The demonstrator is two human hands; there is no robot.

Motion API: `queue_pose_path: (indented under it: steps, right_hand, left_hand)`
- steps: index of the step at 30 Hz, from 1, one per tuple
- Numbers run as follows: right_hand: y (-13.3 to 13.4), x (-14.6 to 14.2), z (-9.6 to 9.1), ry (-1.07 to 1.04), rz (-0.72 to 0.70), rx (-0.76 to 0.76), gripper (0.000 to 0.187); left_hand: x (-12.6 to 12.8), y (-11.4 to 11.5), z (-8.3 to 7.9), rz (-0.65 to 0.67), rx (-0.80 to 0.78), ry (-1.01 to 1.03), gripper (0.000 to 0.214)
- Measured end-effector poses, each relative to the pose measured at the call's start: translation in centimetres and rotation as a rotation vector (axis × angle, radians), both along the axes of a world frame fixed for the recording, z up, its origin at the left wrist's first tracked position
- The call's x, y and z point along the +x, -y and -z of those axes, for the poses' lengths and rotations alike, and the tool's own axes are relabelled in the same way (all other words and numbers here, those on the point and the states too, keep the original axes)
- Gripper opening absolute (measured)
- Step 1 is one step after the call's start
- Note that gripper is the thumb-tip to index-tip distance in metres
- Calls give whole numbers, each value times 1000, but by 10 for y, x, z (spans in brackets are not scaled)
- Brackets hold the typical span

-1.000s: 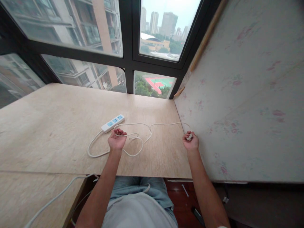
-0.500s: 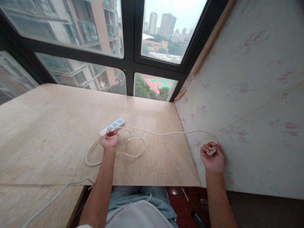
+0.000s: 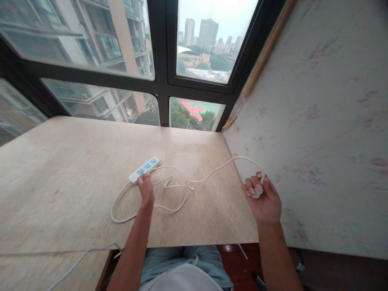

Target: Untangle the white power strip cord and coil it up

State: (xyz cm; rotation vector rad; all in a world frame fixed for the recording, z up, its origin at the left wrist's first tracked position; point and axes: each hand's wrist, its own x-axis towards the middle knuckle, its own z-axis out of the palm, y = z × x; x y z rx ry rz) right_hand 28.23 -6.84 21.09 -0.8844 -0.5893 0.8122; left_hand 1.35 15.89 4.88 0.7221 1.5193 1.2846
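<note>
A white power strip (image 3: pixel 144 169) with blue sockets lies on the beige tabletop (image 3: pixel 75 169). Its white cord (image 3: pixel 178 186) loops over the table and runs right. My left hand (image 3: pixel 146 188) rests just below the strip, fingers closed on the cord near the strip's end. My right hand (image 3: pixel 262 199) is past the table's right edge, palm turned up, fingers curled round the cord's white plug end.
A floral-patterned wall panel (image 3: pixel 318 133) stands close on the right. Dark-framed windows (image 3: pixel 162 81) run along the table's far side. A second white cable (image 3: pixel 81 256) lies across a lower board at the front left. My lap is below the table's front edge.
My right hand has swung out to the right with the plug, then turned palm up and drawn back in a little. The cord's loops have shifted. My left hand stays by the strip.
</note>
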Motion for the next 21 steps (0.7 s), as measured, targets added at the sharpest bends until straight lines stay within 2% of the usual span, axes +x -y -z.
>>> queue_pose_path:
  steps: [2,4,5,7,8,10,12,16,21]
  right_hand:
    - [-2,-5,-5,31,-37,6,18]
    - [-3,-9,-9,40,-61,28,20]
    - [-3,-10,-11,42,-69,41,20]
    - [-2,-11,-14,47,-76,67,20]
    - [0,-11,-15,51,-76,80,19]
    - [3,-12,-17,60,-68,99,18]
    - [7,-12,-19,65,-46,104,18]
    - [15,-10,-18,44,10,92,18]
    - [20,-12,-12,13,33,95,19]
  left_hand:
    - [8,15,-12,12,142,-183,52]
    - [18,31,-25,181,462,-654,53]
    - [24,38,-32,260,589,-809,52]
    - [34,48,-41,494,764,-966,47]
    - [38,52,-43,617,802,-1002,44]
    - [43,55,-43,850,811,-1041,39]
    - [44,56,-41,1011,761,-1082,38]
    - [39,59,-45,1225,650,-1146,44]
    - [36,66,-58,1538,623,-1085,63]
